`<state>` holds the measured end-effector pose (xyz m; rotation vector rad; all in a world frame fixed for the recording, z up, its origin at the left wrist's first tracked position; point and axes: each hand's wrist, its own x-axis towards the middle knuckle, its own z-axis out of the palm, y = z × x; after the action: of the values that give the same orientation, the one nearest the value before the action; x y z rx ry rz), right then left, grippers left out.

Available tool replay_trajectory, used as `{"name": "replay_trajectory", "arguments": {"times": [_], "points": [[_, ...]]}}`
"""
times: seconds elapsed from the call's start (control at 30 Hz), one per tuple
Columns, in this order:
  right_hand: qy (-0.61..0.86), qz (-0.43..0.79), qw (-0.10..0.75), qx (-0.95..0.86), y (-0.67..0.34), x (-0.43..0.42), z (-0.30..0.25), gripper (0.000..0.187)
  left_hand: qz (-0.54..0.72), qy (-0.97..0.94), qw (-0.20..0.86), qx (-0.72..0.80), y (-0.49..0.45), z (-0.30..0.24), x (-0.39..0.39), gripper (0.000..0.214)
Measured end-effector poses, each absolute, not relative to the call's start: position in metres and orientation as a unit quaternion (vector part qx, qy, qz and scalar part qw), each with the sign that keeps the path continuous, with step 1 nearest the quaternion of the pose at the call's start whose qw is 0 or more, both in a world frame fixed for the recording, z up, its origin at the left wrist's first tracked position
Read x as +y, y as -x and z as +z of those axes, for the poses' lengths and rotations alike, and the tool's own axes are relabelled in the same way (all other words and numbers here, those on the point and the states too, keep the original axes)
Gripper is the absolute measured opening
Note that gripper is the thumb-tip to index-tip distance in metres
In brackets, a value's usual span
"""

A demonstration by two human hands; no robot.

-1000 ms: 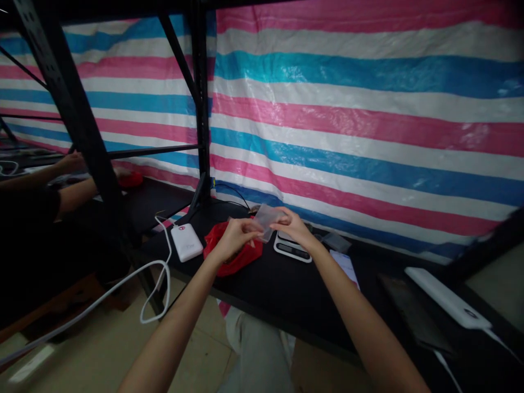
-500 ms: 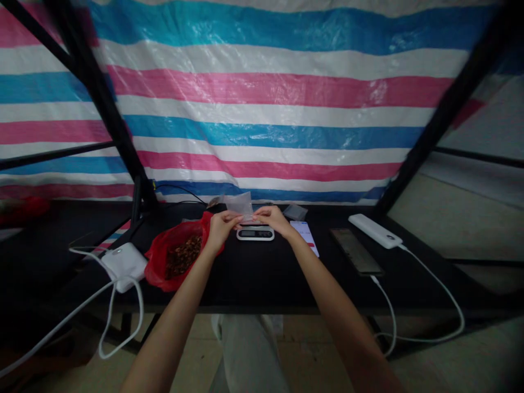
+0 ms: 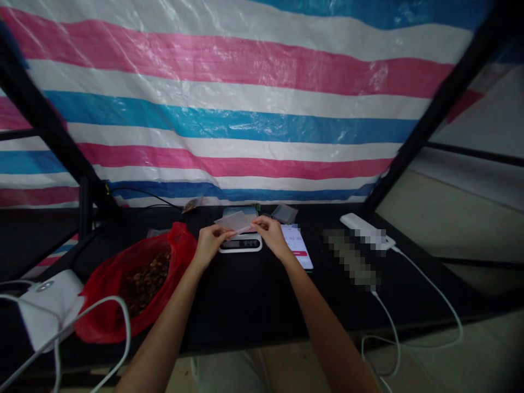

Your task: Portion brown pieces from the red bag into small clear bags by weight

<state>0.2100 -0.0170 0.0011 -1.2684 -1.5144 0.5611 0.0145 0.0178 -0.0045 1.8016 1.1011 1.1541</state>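
Observation:
Above a small white digital scale (image 3: 240, 244) I hold a clear plastic bag (image 3: 236, 220) by its near edge. My left hand (image 3: 212, 243) pinches the bag's left corner, fingers closed. My right hand (image 3: 268, 233) pinches its right side in the same way. The bag lies tilted away from me, and its contents, if any, cannot be made out. Part of the scale's platform is hidden under the bag and fingers. Left of my left forearm an open red plastic bag (image 3: 180, 248) holds many small brown pieces (image 3: 145, 278).
A lit phone (image 3: 298, 248) lies right of the scale, with clear bags (image 3: 284, 213) behind it. Farther right are a blurred-out device (image 3: 352, 259) and a white power bank (image 3: 364, 232), both cabled. A white box (image 3: 53, 305) with looping cables stands at left. Striped sheeting (image 3: 245, 125) hangs behind.
The view has shifted closer and turned, so the table's things sit lower and mostly farther left. The clear bag has tipped from upright to flatter, still between both hands.

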Motion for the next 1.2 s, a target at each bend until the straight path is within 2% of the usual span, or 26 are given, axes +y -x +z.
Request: {"name": "replay_trajectory", "arguments": {"times": [0.2,0.33,0.43,0.57,0.9,1.2], "points": [[0.582,0.143,0.422,-0.680,-0.208,-0.026,0.008,0.016,0.447,-0.712,0.337,0.425,-0.015,-0.004,0.017,0.024],[0.578,0.156,0.417,-0.684,-0.211,-0.025,0.008,0.020,0.467,-0.680,0.376,0.422,-0.016,-0.006,0.019,0.024],[0.570,0.161,0.436,-0.677,-0.212,-0.024,0.007,0.022,0.465,-0.657,0.422,0.417,-0.017,-0.004,0.017,0.029],[0.558,0.098,0.497,-0.657,-0.205,-0.029,0.010,0.021,0.430,-0.656,0.479,0.394,-0.016,0.004,0.010,0.031],[0.525,0.121,0.589,-0.603,-0.198,-0.034,0.016,0.014,0.482,-0.604,0.520,0.364,-0.014,0.007,0.008,0.031],[0.507,0.197,0.581,-0.605,-0.191,-0.035,0.018,0.017,0.496,-0.609,0.513,0.347,-0.017,0.008,0.005,0.029]]}}
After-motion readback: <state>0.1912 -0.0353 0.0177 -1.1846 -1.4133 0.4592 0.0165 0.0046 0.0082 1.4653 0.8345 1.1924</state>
